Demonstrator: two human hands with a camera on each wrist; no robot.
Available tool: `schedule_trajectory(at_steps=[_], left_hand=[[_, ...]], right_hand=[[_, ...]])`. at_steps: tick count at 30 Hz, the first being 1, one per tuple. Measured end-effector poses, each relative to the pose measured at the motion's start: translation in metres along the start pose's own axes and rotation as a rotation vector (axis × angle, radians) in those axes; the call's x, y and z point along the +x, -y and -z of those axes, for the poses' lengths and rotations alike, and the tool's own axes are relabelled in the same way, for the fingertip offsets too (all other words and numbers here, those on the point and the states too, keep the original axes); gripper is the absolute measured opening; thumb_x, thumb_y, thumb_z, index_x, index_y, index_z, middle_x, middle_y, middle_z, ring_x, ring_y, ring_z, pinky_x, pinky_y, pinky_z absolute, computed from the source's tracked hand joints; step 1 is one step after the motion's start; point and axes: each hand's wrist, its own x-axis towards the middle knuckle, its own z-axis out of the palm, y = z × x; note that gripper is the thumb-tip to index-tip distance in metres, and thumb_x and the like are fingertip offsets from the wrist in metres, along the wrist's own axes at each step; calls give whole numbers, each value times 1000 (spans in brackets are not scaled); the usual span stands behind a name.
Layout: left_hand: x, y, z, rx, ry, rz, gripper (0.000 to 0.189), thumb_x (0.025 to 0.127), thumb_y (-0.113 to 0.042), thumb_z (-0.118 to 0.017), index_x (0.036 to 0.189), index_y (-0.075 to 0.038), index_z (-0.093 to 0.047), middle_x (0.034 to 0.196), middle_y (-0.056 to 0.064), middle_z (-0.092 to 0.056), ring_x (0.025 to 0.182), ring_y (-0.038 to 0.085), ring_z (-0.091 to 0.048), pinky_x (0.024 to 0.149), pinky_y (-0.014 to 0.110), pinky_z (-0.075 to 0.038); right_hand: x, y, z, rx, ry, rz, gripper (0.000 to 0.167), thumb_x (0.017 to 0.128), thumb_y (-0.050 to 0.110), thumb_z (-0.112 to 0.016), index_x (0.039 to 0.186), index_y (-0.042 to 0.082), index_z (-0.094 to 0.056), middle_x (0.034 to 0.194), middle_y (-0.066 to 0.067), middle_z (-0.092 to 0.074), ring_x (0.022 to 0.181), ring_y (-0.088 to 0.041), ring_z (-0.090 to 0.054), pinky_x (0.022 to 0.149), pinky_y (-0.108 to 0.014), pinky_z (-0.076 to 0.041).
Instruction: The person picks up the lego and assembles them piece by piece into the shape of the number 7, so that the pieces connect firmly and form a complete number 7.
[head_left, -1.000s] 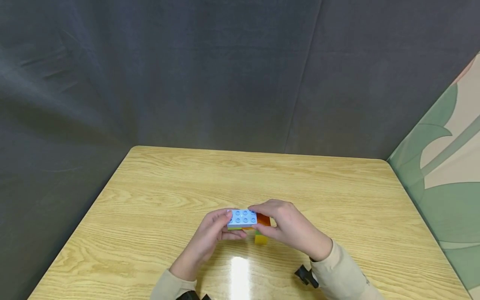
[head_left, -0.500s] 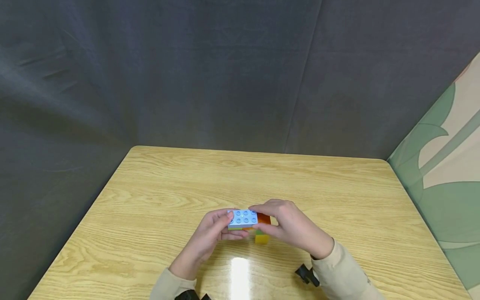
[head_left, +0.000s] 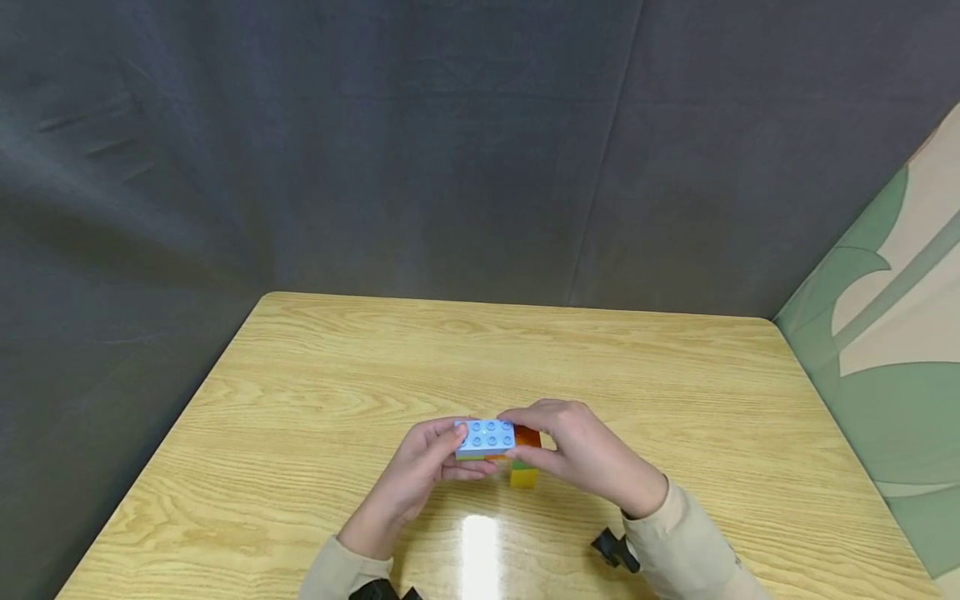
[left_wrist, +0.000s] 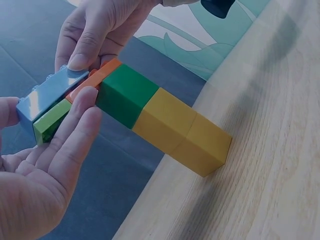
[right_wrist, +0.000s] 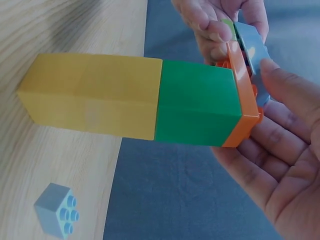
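Note:
A light blue brick (head_left: 486, 435) with studs lies on top of a tower, over a light green piece (left_wrist: 51, 120) and a thin orange piece (right_wrist: 242, 85). Below these come a green brick (right_wrist: 195, 100) and a yellow section (right_wrist: 90, 92) standing on the table. My left hand (head_left: 423, 467) holds the blue brick's left end, thumb on top, fingers under the light green piece. At the other end, my right hand (head_left: 573, 446) pinches the blue brick between thumb and fingers. Whether the blue brick is fully seated on the orange piece, I cannot tell.
A small grey-blue studded brick (right_wrist: 55, 210) sits on the table near the tower, seen only in the right wrist view. The wooden table (head_left: 360, 358) ends at a dark curtain (head_left: 450, 150). A patterned cloth (head_left: 892, 367) hangs on the right.
Both hands and the blue brick have shifted very slightly to the right since one second ago. The grip of each hand looks the same.

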Motion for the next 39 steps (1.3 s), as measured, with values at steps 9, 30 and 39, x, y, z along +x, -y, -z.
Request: schedule_trajectory(at_steps=[9,30,39], left_hand=[[1,0,-1,19,-10,-1,47,106,-21,-41,128,20,-47,110,23,-67,86,22,-72,82,43,-56],[0,-3,-2,-26,-32,41,47,105,-23,-44,126,20,-48,110,20,-69,88,24,-72,84,46,-54],[0,-3,-1,-29,-38,51,48,105,-23,-44,127,20,-46,115,28,-64,90,26,-71,84,47,-54]], right_hand=[[-2,-2,0,-6,-14,26,38,86,15,-76,121,4,-67,103,-2,-70,85,-7,-62,70,-24,-53],[-18,-17,9,40,-82,-66,40,92,26,-70,126,6,-65,120,-4,-68,105,-18,-66,87,-39,-54],[-26,-31,11,20,-149,-110,30,94,14,-67,122,5,-67,118,-4,-69,106,-17,-66,88,-40,-54]])
